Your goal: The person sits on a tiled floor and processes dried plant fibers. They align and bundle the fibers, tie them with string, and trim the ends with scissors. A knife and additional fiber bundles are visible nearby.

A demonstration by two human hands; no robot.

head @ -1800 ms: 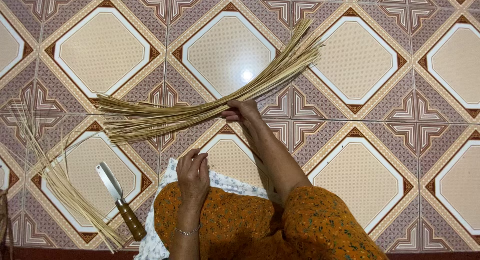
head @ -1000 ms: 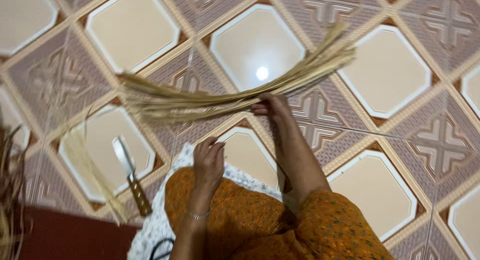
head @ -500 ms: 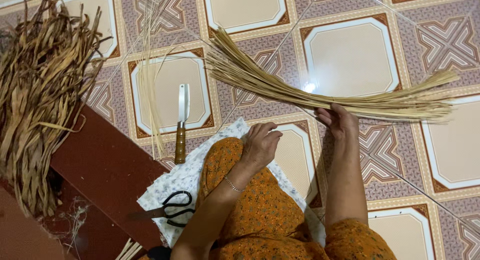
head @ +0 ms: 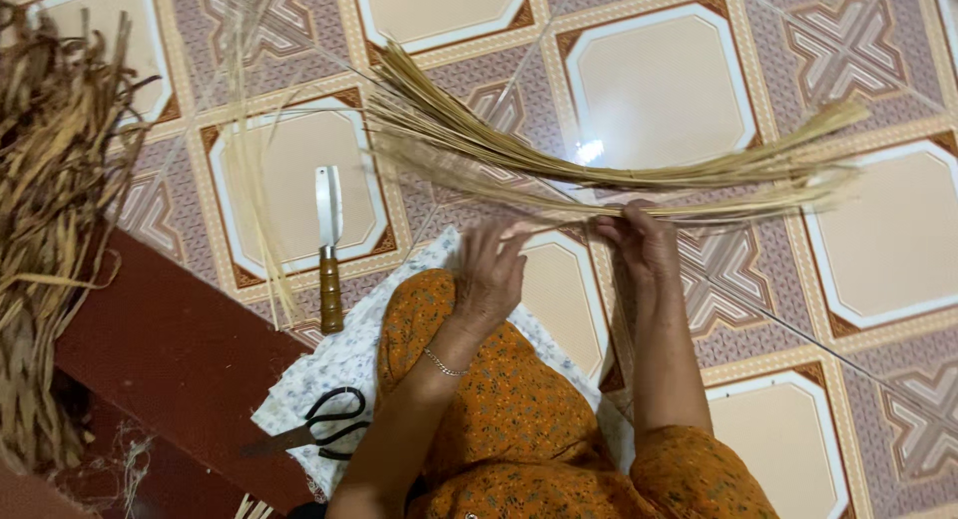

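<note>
While the person sits on the tiled floor (head: 659, 100), these are the things in view.

Right hand: the right hand (head: 644, 242) is closed around the bundle of long dry straws (head: 599, 175), gripping it near the middle of its length, fingers curled over the stems.

Left hand: the left hand (head: 491, 269) has its fingers bent and pressed loosely together; it touches one thin single straw (head: 559, 223) that runs from it toward the right hand. I cannot tell for sure whether it pinches this straw or only rests on it.

Bundle position: the bundle lies just above the floor, on the far side of both hands. Its long axis goes from left to right, a little curved, with the fanned ends at far left and the tips at the right.

Key relation: the right hand is on the bundle itself; the left hand is just beside it, on the near side, and the bundle's left half passes just beyond its fingertips.

Lap: the knees wear orange patterned fabric (head: 499, 399).

Near things: a knife with a wooden handle (head: 328, 240) lies on the floor left of the left hand, and black scissors (head: 319, 427) lie on a white flowered cloth (head: 339, 364).

Far left: a heap of dry brown leaf strips (head: 50, 200) lies well apart from the hands.
</note>
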